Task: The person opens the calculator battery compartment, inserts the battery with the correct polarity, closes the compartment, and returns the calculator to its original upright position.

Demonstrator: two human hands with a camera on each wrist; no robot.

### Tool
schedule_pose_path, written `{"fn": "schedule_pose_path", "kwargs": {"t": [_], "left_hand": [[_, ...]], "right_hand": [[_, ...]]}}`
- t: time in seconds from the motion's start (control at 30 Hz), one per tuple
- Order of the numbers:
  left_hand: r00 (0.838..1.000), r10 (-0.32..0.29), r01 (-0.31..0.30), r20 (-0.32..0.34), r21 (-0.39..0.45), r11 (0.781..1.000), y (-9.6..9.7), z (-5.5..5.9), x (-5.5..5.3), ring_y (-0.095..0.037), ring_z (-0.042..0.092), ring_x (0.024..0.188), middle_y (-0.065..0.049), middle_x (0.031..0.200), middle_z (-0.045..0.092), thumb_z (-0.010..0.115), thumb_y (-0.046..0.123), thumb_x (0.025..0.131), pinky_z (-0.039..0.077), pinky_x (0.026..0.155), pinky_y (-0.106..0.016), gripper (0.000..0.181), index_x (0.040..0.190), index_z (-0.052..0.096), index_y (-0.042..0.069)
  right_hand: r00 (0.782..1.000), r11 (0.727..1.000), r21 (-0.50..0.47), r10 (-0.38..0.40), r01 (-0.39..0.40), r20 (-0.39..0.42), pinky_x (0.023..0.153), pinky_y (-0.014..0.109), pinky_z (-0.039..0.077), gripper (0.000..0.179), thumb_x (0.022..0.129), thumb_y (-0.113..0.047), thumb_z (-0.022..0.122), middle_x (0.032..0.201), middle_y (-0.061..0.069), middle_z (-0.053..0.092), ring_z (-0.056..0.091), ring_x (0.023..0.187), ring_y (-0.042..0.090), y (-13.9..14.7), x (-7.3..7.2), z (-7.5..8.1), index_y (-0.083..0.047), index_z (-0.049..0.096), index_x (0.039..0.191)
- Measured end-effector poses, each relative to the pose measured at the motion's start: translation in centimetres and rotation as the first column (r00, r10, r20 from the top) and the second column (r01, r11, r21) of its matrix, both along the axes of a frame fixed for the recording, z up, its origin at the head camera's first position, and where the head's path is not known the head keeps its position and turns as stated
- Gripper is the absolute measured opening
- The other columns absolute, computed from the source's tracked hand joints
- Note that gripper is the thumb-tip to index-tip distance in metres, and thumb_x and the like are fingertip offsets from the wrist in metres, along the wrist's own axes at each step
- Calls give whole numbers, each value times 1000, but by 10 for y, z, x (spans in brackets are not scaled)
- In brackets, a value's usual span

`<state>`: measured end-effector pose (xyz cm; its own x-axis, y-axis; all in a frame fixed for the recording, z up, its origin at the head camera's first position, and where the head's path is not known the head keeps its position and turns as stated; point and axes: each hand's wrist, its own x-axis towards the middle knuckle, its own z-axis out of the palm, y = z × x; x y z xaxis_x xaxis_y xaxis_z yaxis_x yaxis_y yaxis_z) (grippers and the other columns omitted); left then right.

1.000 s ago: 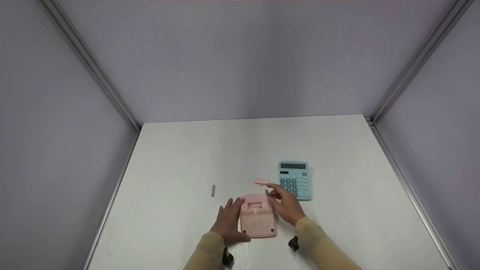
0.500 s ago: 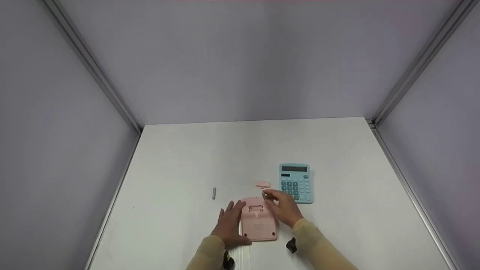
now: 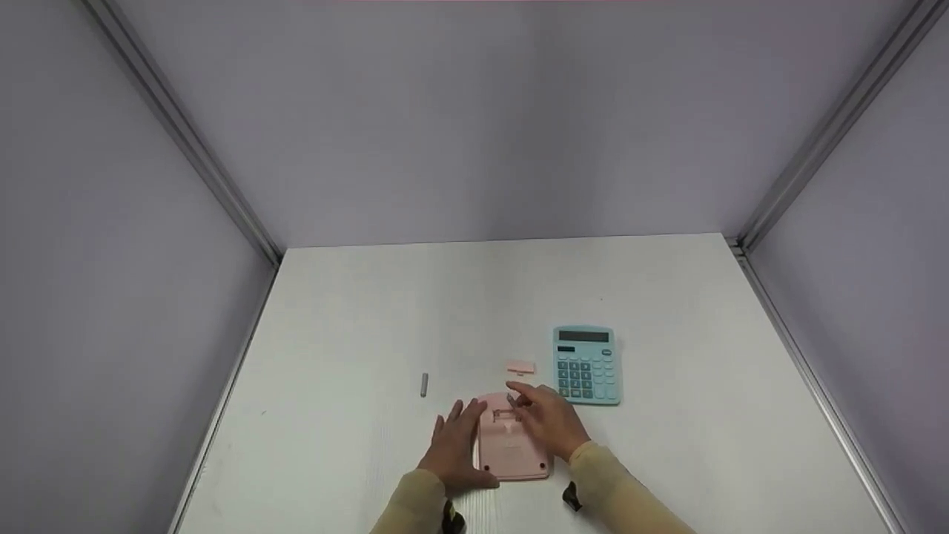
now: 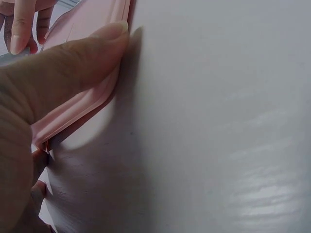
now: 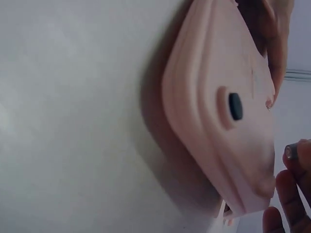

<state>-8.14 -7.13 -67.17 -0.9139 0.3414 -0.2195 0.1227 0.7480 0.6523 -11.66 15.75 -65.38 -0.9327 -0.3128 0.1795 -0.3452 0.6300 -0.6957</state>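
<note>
A pink calculator [image 3: 513, 452] lies face down on the white table, its battery compartment [image 3: 507, 416] uncovered near the far end. Along its left side, my left hand [image 3: 451, 456] holds it steady, the thumb at the near edge and the fingers by the far left corner. My right hand [image 3: 554, 424] pinches a small grey cylindrical battery [image 5: 291, 152] over the compartment, partly covering it. Whether the battery touches the calculator I cannot tell. A second battery [image 3: 424, 385] lies to the left, and the pink battery cover [image 3: 520, 366] lies just beyond the calculator.
A light blue calculator [image 3: 586, 363] lies face up beyond my right hand. Grey panels with metal rails [image 3: 771, 319] enclose the white table [image 3: 356, 311] at the back and both sides.
My right hand has carried the battery leftward and nearer, from the calculator's far right corner to above the compartment. My left hand has kept its place on the pink calculator.
</note>
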Motion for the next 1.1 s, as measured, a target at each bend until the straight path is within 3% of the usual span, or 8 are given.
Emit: {"fn": "schedule_pose_path", "kwargs": {"t": [0.07,0.17,0.27,0.4,0.53,0.63,0.97,1.1], "left_hand": [[1000,-5,5,2,-2,1000,0,0,0,-20,6,147,6,159,17,91,53,48,4,117,-51,132,154,14,34],[1000,-10,10,7,-2,1000,1,1,0,-19,4,147,7,160,16,90,56,49,2,117,-50,132,154,13,34],[1000,-12,12,10,0,1000,1,2,1,-19,3,147,8,160,15,89,57,50,2,117,-50,132,154,12,34],[1000,-5,6,8,-6,1000,1,-2,0,-17,2,147,10,159,14,88,59,49,1,117,-50,132,154,11,37],[1000,1,-1,-1,-2,1000,1,-8,-2,-16,2,147,12,159,14,88,60,47,2,117,-50,133,153,11,40],[1000,2,-2,-1,5,1000,2,-10,-2,-16,3,147,12,159,14,89,60,46,2,117,-50,133,153,12,41],[1000,-20,20,-7,-7,1000,3,-6,-1,-17,2,147,11,159,13,88,58,48,1,117,-50,132,153,10,39],[1000,-18,18,-6,6,1000,2,-7,0,-17,2,147,11,159,13,89,57,49,1,117,-50,132,153,10,39]], "right_hand": [[1000,1000,4,8,-8,-28,82,35,53,44,93,-19,65,97,-13,65,58,88,4,1,-1,-2,-27,57,135],[1000,999,-40,-3,3,5,83,35,54,39,93,-19,64,100,-12,65,59,90,5,3,-3,-4,-26,60,132],[995,994,-108,-11,23,102,85,36,53,35,94,-22,63,100,-12,66,60,92,6,5,-5,-6,-22,62,129],[971,981,-183,-23,68,239,87,36,52,36,94,-25,63,97,-13,66,61,91,8,5,-10,-5,-18,60,129],[952,966,-237,-26,102,304,86,37,50,37,92,-25,66,94,-11,67,62,89,10,4,-13,-4,-16,60,128],[954,968,-241,8,67,299,84,36,51,37,91,-25,67,92,-11,67,63,88,11,2,-14,-4,-14,62,126],[971,993,-114,58,-32,234,89,35,52,30,89,-23,70,96,-14,64,60,93,7,-6,-10,-3,-25,68,118],[988,996,-58,73,-66,134,83,31,53,27,89,-23,70,95,-14,64,58,89,5,-9,-8,-3,-23,70,117]]}}
